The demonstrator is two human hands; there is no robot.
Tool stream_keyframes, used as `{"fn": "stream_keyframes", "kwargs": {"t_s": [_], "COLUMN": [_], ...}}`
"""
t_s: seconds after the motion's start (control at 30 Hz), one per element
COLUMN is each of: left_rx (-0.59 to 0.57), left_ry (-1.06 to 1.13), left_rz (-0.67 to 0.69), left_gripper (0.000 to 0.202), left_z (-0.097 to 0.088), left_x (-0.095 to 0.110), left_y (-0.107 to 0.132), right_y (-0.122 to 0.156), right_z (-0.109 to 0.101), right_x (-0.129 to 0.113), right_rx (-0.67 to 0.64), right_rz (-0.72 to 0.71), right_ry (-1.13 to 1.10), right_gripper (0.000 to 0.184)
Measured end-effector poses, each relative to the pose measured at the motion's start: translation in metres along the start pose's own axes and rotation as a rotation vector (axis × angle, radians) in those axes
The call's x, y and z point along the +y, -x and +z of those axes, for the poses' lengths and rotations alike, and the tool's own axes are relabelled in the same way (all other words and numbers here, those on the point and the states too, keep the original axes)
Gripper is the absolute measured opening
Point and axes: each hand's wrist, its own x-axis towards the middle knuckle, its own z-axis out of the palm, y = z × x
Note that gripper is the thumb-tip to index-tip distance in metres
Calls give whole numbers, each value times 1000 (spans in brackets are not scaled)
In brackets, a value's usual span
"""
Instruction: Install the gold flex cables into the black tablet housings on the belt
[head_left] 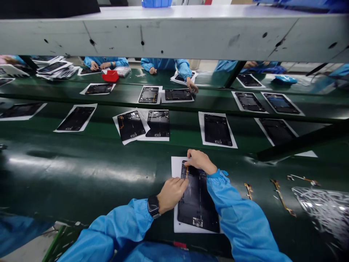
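A dark tablet back panel (197,203) lies on a white sheet (176,167) on the green belt right in front of me. My left hand (172,193), with a black watch on its wrist, rests on the panel's left edge with fingers curled against it. My right hand (200,161) is at the panel's top left corner, fingers bent and pressed on a thin orange flex strip (187,171) there. Both sleeves are blue.
Several more panels on white sheets (217,130) lie across the green belts (81,171). Loose orange flex strips (282,198) and crumpled clear film (324,207) sit to my right. Co-workers in blue sleeves (183,69) work opposite. A red tray (110,76) stands at the far side. A grey shelf (174,32) hangs overhead.
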Motion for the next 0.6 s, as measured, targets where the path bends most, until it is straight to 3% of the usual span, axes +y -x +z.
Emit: {"fn": "stream_keyframes", "kwargs": {"t_s": [0.23, 0.6], "left_rx": [55, 206], "left_ry": [11, 94], "left_rz": [27, 123], "left_gripper": [18, 21], "left_z": [12, 26], "left_x": [-3, -11], "left_y": [4, 2], "right_y": [23, 29], "right_z": [7, 19], "right_x": [-4, 14], "right_rx": [45, 224], "right_rz": [-100, -193], "right_ry": [92, 49], "right_gripper": [31, 25]}}
